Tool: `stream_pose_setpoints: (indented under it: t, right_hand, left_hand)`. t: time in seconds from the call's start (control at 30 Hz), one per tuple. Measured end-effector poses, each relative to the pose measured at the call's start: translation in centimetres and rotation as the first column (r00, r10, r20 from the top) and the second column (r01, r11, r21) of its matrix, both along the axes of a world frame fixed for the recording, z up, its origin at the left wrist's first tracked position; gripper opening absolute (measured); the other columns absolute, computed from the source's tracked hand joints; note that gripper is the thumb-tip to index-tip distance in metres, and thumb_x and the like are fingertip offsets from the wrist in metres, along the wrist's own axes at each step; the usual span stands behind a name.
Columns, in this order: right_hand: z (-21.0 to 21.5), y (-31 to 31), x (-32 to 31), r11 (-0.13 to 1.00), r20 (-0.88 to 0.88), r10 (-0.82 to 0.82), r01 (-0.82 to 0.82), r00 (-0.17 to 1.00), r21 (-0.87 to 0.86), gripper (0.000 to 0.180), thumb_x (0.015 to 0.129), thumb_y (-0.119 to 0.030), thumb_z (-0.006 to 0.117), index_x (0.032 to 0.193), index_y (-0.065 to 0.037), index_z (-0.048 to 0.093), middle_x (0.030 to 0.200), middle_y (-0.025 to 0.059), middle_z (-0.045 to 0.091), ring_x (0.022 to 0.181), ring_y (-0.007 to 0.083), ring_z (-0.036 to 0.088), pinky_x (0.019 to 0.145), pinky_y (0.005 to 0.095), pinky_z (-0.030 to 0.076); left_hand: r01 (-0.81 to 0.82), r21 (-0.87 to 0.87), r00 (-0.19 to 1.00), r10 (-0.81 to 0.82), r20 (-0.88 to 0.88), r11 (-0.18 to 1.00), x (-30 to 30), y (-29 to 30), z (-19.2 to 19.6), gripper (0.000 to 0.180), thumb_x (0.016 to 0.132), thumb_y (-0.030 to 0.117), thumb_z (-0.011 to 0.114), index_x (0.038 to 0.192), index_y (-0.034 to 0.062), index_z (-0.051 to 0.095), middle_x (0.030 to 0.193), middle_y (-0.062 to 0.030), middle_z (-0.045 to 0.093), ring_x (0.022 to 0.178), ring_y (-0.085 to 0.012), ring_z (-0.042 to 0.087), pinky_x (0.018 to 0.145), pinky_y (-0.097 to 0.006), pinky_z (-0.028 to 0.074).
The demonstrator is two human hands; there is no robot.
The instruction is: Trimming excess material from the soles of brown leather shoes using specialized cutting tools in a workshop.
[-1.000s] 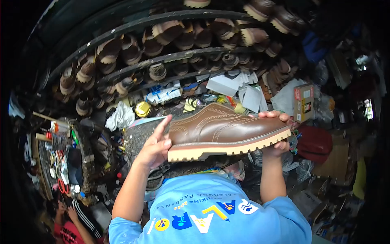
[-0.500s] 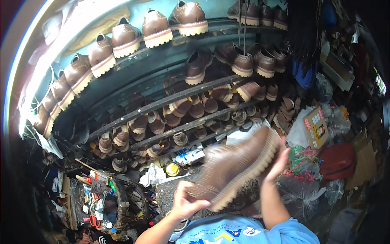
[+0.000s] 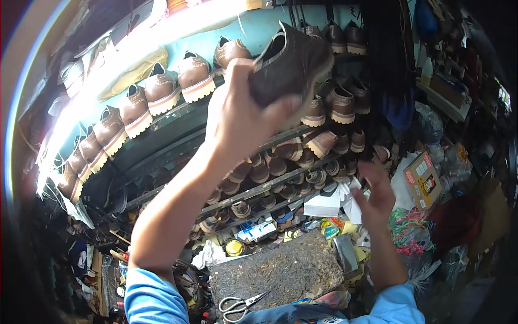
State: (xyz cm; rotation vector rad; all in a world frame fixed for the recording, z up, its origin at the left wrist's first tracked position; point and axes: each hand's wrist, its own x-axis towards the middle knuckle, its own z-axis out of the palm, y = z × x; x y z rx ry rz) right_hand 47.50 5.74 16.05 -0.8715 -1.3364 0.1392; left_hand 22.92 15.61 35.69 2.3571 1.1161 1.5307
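Note:
Raised in front of the upper shelf, my left hand (image 3: 243, 105) is closed around the heel end of a brown leather shoe (image 3: 288, 65) with a pale ridged sole. The shoe's opening faces up and its toe points to the right. My right hand (image 3: 373, 189), slightly blurred, hangs lower at the right with its fingers apart and nothing in it. Below both hands, a worn dark work block (image 3: 278, 270) carries a pair of scissors (image 3: 242, 306) near its front edge.
Brown shoes (image 3: 195, 75) line the top shelf, and more fill the racks (image 3: 253, 189) below. White paper (image 3: 322, 205) and a yellow round tin (image 3: 234, 248) lie behind the block. At the right are a cardboard box (image 3: 422, 181) and plastic bags with coloured strings (image 3: 408, 229).
The shoe has gone from low over the block up to the upper shelf in my left hand. My right hand has let go of it. The scissors and block top have come into view.

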Motion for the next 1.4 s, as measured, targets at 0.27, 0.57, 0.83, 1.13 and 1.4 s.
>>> stream_pose_setpoints:
  t: [0.27, 0.57, 0.83, 1.13, 1.4]
  right_hand:
    - [12.3, 13.8, 4.6, 0.963, 0.279, -0.264, 0.237, 0.923, 0.128, 0.04, 0.082, -0.014, 0.082, 0.119, -0.003, 0.07, 0.116, 0.0103, 0.069, 0.104, 0.024, 0.067, 0.087, 0.0353, 0.053]
    - [20.4, 30.9, 5.4, 0.892, 0.476, -0.451, 0.356, 0.755, 0.28, 0.059, 0.084, -0.018, 0.08, 0.138, -0.007, 0.059, 0.126, 0.0179, 0.068, 0.117, 0.0358, 0.067, 0.098, 0.0457, 0.054]
    - [25.5, 36.5, 3.7, 0.897, 0.77, -0.332, 0.434, 0.544, 0.079, 0.078, 0.093, -0.025, 0.075, 0.158, -0.006, 0.038, 0.16, 0.0211, 0.043, 0.146, 0.0372, 0.044, 0.118, 0.0426, 0.039]
    - [22.1, 36.8, 4.2, 0.882, 0.79, -0.284, 0.471, 0.543, -0.006, 0.082, 0.088, -0.006, 0.075, 0.159, -0.005, 0.035, 0.162, 0.018, 0.038, 0.148, 0.0348, 0.041, 0.12, 0.0405, 0.038]
    - [23.8, 44.3, 6.5, 0.915, 0.813, -0.316, 0.383, 0.489, 0.126, 0.072, 0.094, -0.01, 0.068, 0.158, -0.006, 0.036, 0.161, 0.0182, 0.041, 0.149, 0.034, 0.039, 0.123, 0.0386, 0.034]
  left_hand:
    - [-0.373, 0.158, 0.875, 0.403, -0.267, 0.914, 6.6, 11.2, 7.4, 0.078, 0.084, 0.055, 0.077, 0.12, -0.0072, 0.047, 0.095, -0.0252, 0.073, 0.088, -0.0415, 0.074, 0.081, -0.047, 0.059]
    - [-0.132, 0.533, 0.871, 0.354, -0.339, 0.836, 0.8, 15.6, 3.6, 0.059, 0.092, 0.03, 0.075, 0.139, -0.0004, 0.054, 0.123, -0.0271, 0.067, 0.112, -0.0473, 0.066, 0.1, -0.047, 0.053]
    - [-0.01, 0.562, 0.775, 0.362, -0.518, 0.827, 2.0, 14.4, 4.7, 0.041, 0.089, 0.041, 0.069, 0.118, 0.0115, 0.066, 0.119, -0.0206, 0.057, 0.101, -0.041, 0.062, 0.08, -0.055, 0.05]
    - [0.178, 0.289, 0.913, -0.048, -0.405, 0.94, 0.4, 7.0, -6.4, 0.036, 0.084, -0.001, 0.069, 0.118, 0.0073, 0.065, 0.137, -0.027, 0.056, 0.102, -0.0445, 0.07, 0.084, -0.047, 0.062]
    - [-0.168, -0.603, 0.784, -0.265, -0.562, 0.78, -16.6, -18.0, -29.1, 0.04, 0.084, 0.019, 0.078, 0.122, 0.0084, 0.071, 0.134, -0.0219, 0.062, 0.114, -0.0401, 0.064, 0.097, -0.046, 0.055]
